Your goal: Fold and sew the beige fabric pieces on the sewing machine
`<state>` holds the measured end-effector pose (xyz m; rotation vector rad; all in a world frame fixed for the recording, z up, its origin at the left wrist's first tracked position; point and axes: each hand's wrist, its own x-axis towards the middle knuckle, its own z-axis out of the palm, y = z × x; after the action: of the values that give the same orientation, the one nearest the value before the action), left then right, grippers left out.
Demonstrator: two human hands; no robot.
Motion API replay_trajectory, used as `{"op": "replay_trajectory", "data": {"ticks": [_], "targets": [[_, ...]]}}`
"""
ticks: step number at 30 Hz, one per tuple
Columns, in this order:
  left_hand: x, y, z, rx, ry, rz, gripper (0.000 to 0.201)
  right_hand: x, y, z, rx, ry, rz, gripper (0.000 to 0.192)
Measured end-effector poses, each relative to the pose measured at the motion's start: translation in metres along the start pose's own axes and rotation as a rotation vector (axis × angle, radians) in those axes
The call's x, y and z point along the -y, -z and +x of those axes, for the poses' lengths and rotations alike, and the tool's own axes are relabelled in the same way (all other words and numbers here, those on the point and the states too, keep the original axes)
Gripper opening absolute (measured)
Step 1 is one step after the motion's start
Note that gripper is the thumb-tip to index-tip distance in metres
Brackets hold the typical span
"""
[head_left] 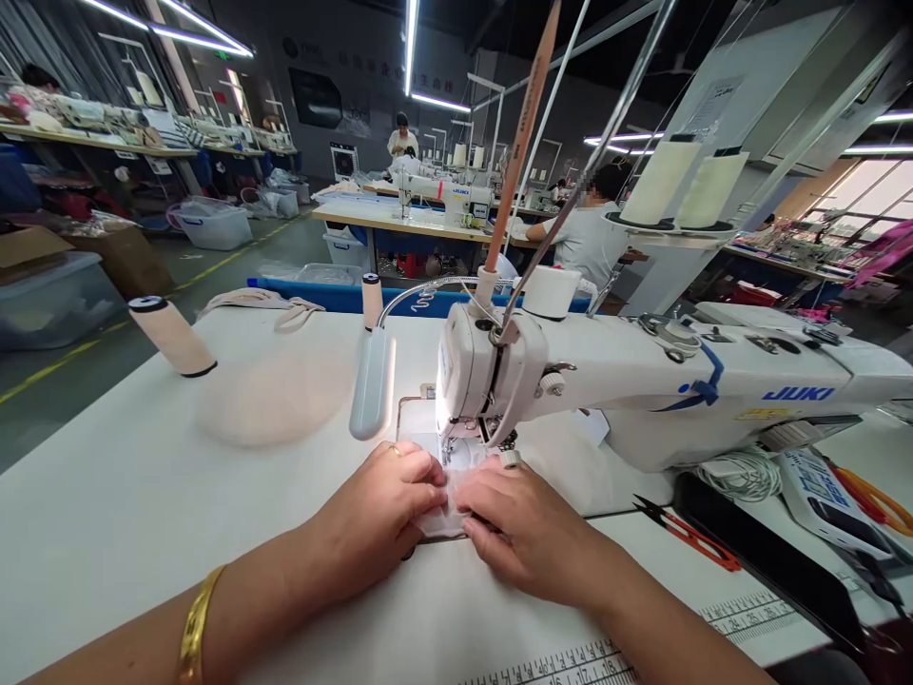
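Note:
Under the needle of a white sewing machine [492,371] lies a piece of sheer, pale fabric [440,522]. My left hand [392,509] is closed on the fabric's left side, thumb and fingers pinched together just in front of the presser foot [448,455]. On the right side my right hand [528,523] has its fingers bent and closed on the same fabric, close to the needle area. The fingers hide part of the cloth. A rounded, sheer beige piece [275,400] lies on the table to the left, and more pale fabric [571,466] spreads beneath the machine arm.
A lit lamp [372,385] hangs left of the needle. Thread cones [173,336] stand on the table [128,514]. To the right are thread snips [689,535], a black phone-like slab [767,561], a coiled cable [742,476] and orange-handled scissors [874,499]. A person [589,233] sits beyond.

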<state>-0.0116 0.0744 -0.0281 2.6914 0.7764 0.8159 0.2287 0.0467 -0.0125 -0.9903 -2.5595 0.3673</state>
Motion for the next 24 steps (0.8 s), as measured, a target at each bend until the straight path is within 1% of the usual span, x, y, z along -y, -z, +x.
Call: {"op": "replay_trajectory", "data": {"ticks": [2, 6, 12, 20, 24], "targets": [[-0.005, 0.001, -0.002, -0.007, -0.055, 0.002, 0.036, 0.003, 0.003, -0.002, 0.053, 0.001, -0.045, 0.009], [-0.012, 0.006, -0.002, 0.020, -0.065, 0.014, 0.032, 0.008, 0.006, -0.003, 0.078, 0.009, -0.100, 0.011], [-0.008, 0.005, -0.002, 0.014, -0.071, 0.039, 0.031, 0.007, 0.003, -0.003, 0.047, 0.018, -0.126, 0.014], [0.002, 0.006, 0.004, -0.031, -0.104, 0.106, 0.036, 0.000, -0.005, -0.001, -0.010, -0.021, -0.127, 0.013], [0.004, 0.006, 0.007, -0.026, -0.094, 0.142, 0.032, -0.003, -0.009, 0.001, -0.059, -0.021, -0.134, 0.015]]}}
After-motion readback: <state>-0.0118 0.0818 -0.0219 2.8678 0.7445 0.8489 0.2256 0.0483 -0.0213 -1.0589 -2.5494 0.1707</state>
